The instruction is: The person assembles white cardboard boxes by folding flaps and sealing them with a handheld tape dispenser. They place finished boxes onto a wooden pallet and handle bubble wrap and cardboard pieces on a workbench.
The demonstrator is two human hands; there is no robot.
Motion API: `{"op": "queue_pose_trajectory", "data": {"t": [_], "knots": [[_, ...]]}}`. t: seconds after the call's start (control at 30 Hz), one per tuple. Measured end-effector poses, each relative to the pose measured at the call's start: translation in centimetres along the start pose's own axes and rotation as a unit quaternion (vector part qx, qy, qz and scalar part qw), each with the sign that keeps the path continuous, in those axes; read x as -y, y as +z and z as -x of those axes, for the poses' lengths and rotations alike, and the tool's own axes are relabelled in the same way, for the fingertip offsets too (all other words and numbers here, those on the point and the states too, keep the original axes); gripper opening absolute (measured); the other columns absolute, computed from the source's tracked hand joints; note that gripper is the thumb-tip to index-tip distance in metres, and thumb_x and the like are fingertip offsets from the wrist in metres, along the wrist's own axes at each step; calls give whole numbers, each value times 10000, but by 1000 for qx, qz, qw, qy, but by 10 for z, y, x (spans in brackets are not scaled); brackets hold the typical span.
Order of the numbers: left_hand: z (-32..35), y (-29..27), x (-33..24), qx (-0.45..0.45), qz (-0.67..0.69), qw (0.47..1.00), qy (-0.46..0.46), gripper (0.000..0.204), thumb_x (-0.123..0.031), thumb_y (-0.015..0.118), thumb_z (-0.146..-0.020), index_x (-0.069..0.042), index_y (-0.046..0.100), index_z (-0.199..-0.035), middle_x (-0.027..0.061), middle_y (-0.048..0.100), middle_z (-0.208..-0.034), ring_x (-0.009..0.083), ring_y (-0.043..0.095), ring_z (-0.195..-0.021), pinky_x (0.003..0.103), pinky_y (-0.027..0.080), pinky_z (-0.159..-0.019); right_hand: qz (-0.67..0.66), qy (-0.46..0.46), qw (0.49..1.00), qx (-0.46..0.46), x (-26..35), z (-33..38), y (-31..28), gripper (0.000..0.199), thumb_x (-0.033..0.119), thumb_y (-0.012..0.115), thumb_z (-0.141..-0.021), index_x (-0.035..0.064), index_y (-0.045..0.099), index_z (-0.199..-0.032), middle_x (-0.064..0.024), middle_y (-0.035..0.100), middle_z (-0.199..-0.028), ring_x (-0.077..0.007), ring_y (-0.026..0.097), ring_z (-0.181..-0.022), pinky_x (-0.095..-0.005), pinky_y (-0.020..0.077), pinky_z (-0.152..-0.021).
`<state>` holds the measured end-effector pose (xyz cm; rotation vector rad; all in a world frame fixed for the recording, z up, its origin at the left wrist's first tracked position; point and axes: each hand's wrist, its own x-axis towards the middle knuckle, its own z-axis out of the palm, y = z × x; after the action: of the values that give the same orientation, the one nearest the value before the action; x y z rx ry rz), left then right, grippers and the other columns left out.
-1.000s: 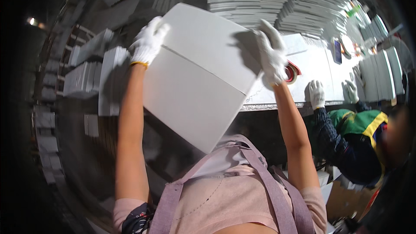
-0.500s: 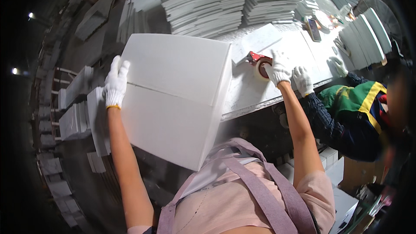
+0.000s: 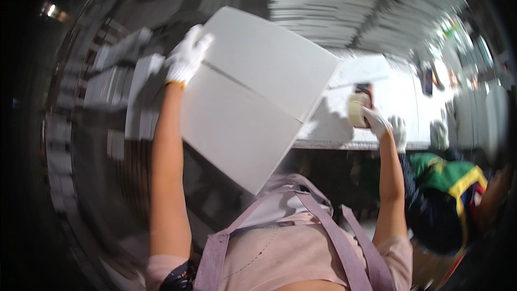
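Observation:
A large white cardboard box (image 3: 247,102) with a seam across its upward face stands tilted in front of me. My left hand (image 3: 188,56), in a white knit glove with a yellow cuff, grips its far left edge; the fingertips on the far side are partly hidden. To the right of the box, my gloved right hand (image 3: 378,124) holds a tape dispenser (image 3: 363,91) with a red frame and a wide roll of pale tape (image 3: 356,111), raised over the white worktable (image 3: 371,73). Motion blurs the picture somewhat.
Tall stacks of flat white cardboard (image 3: 323,8) line the table's back. A phone (image 3: 428,81) lies farther right. Beside my right arm, a co-worker in green and dark blue (image 3: 444,175) has gloved hands (image 3: 398,132) at the table edge. More white stacks (image 3: 107,89) stand left.
My right hand has taken hold of the tape dispenser and lifted it from the table. The box, with my left hand on it, has turned clockwise in view; the whole view has swung too.

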<state>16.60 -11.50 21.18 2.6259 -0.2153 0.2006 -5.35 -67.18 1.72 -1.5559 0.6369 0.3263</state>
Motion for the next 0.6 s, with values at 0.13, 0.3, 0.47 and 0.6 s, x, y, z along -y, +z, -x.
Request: {"op": "queue_pose_trajectory", "data": {"t": [0.13, 0.3, 0.47, 0.6], "knots": [[6, -10, -11, 17, -109, 992, -63, 821, -751, 436, -1001, -216, 398, -1623, 185, 573, -1534, 419, 544, -1396, 517, 447, -1138, -193, -127, 973, 23, 65, 61, 15, 404, 88, 679, -959, 53, 606, -1356, -89, 696, -1116, -198, 726, -922, -342, 627, -733], [12, -21, -25, 72, -99, 990, -63, 813, -743, 412, -1018, -221, 360, -1639, 184, 560, -1541, 426, 540, -1394, 549, 444, -1126, -136, -330, 934, 8, 166, 158, 89, 346, 48, 717, -966, 23, 652, -1305, -73, 712, -1136, -164, 697, -1022, -313, 575, -895], [19, -30, -34, 85, -124, 986, -66, 808, -740, 381, -1028, -219, 346, -1645, 203, 552, -1540, 453, 538, -1384, 554, 431, -1138, 81, -471, 869, -126, 206, 190, 216, 553, 20, 702, -972, 40, 540, -1500, -111, 708, -1245, -206, 690, -1111, -331, 553, -966], [19, -37, -39, 105, -134, 982, -76, 807, -735, 344, -1034, -228, 303, -1660, 208, 540, -1548, 459, 560, -1362, 579, 456, -1101, 324, -456, 808, -186, 202, 204, 268, 660, 127, 743, -935, -4, 495, -1532, -256, 571, -1403, -396, 604, -1286, -443, 506, -1077]]}}
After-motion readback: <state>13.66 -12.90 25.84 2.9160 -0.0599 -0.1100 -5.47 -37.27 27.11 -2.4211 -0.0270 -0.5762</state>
